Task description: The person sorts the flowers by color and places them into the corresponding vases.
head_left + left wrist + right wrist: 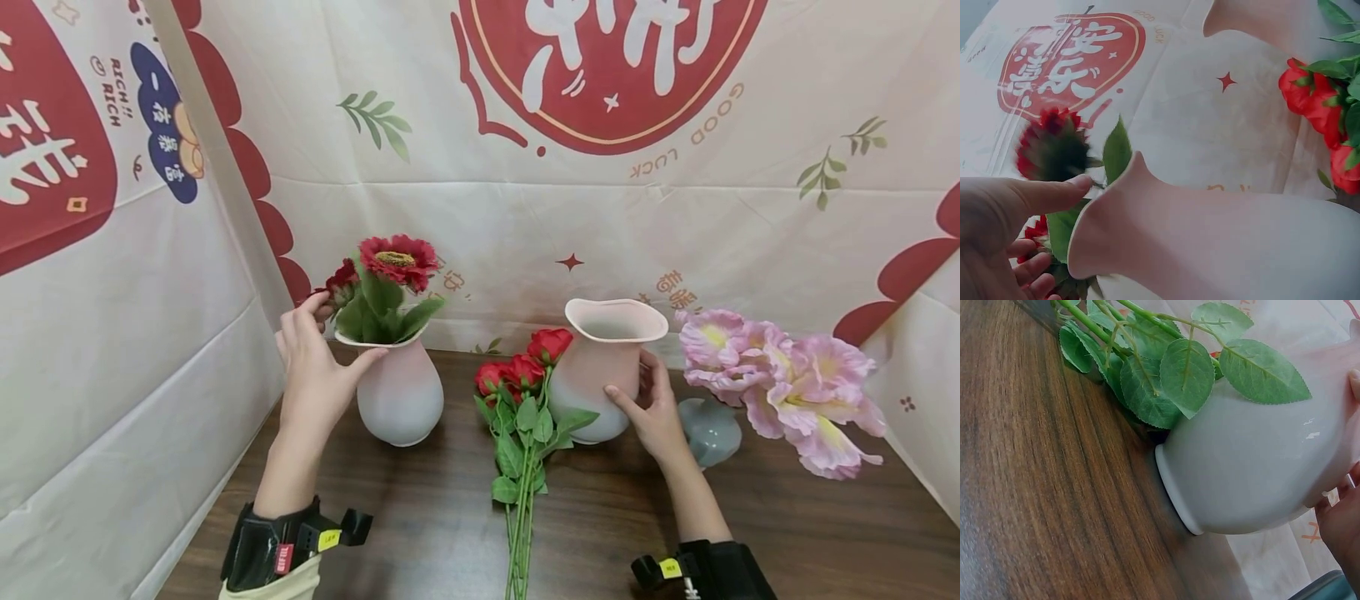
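Note:
On the left, a pink-to-white vase (pixel 401 400) stands upright, holding dark red flowers (pixel 397 260) with broad green leaves (pixel 378 308). My left hand (pixel 315 367) is at its mouth, the thumb stretched out along the rim and the fingers loosely bent beside a lower red bloom (pixel 343 279). In the left wrist view, that thumb (pixel 1054 195) lies close to the rim and a leaf. My right hand (pixel 660 417) grips a second pink-to-white vase (pixel 596 367) by its right side, thumb in front and fingers behind. No flowers show in its mouth.
Red roses (pixel 547 343) with long green stems (pixel 522 517) lie on the wooden table (pixel 427 533), their leaves overlapping the second vase. At right, a small grey-blue vase (pixel 708 429) is beside large pink flowers (pixel 810 375). Printed cloth (pixel 510 225) walls off the back and sides.

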A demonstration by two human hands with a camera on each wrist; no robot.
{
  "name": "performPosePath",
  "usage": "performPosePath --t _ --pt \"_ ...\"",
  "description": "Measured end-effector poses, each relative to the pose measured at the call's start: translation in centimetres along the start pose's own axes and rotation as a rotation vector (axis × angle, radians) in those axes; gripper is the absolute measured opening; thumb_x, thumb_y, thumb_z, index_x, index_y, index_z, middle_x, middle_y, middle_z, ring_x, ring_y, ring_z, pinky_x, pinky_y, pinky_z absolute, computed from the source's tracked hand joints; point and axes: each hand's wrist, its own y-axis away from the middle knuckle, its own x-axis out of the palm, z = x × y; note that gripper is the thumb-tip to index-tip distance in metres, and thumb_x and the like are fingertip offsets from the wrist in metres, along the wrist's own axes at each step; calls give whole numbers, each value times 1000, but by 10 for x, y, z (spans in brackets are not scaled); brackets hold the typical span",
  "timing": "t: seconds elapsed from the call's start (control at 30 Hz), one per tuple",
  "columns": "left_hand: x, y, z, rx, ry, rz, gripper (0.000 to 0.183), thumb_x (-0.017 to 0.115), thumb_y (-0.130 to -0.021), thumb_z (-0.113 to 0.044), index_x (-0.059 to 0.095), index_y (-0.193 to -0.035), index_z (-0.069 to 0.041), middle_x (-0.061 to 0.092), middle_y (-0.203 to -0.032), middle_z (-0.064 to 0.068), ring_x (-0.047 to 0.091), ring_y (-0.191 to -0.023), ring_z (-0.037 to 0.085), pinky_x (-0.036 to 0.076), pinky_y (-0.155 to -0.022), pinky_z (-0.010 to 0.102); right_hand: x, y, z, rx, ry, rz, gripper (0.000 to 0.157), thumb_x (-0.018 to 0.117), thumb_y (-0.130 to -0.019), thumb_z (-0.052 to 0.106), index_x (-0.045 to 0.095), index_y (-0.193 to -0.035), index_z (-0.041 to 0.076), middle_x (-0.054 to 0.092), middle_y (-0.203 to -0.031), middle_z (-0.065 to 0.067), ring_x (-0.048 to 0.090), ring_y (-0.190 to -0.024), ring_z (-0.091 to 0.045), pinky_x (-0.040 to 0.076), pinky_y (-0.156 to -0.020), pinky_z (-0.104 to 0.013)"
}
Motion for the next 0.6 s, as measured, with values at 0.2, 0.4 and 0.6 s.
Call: performPosePath --t 0.2,0.4,0.6 --pt "0 17 9 8 50 -36 83 85 -70 -16 36 -135 0 41 -121 23 41 -109 35 41 -90 49 1 -1 0 -6 -6 5 65 64 -82 -13 36 -138 2 49 -122 6 49 -110 -8 40 -89 -7" --pt "7 33 16 -17 115 -43 69 82 -74 -13 42 -128 0 49 -114 18 49 -101 28 44 -77 42 1 -2 -1 -5 -11 6 65 64 -82 -14 36 -139 2 49 -122 6 49 -110 -8 41 -89 -7" --pt "15 45 18 -45 153 -6 59 80 -76 -11 46 -123 -1 55 -108 15 53 -95 25 46 -76 41 1 -2 -1 -13 -18 5 66 64 -81 -16 36 -139 2 50 -122 6 49 -109 -8 41 -88 -8"
